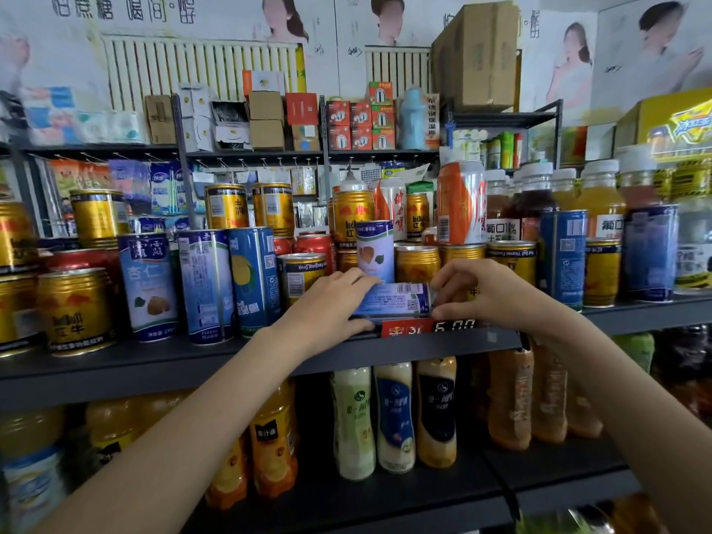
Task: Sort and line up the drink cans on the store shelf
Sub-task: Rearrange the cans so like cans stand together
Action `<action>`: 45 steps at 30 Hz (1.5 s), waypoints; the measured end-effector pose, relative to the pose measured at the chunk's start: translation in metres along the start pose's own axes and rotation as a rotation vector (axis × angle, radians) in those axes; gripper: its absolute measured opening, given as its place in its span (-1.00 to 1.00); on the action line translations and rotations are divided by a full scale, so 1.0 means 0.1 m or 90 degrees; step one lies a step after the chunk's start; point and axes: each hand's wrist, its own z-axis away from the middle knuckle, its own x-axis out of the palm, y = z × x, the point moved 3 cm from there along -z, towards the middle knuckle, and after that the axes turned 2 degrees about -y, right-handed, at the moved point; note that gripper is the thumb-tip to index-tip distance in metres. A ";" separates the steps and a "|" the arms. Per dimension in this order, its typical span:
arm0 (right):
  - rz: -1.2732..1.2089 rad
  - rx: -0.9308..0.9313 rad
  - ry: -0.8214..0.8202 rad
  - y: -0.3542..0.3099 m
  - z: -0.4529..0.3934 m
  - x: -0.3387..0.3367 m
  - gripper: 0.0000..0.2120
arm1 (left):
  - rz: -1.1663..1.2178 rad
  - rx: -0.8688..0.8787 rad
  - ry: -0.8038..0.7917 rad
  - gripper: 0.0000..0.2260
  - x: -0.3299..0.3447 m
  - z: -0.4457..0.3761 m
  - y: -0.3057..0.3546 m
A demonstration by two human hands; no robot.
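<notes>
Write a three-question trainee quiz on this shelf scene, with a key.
1. True or false: the blue-and-white drink can between both hands lies on its side.
2. Which hand grips the can's left end: the left hand or the right hand?
3. What hangs on the dark metal shelf edge just below the can? A) red-and-black price tag B) green sticker C) metal hook

Key: 1 true. 2 the left hand. 3 A.
</notes>
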 end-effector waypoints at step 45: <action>0.182 0.070 0.175 -0.69 -0.44 0.77 -0.32 | 0.119 -0.140 0.209 -0.62 -0.54 0.07 -0.46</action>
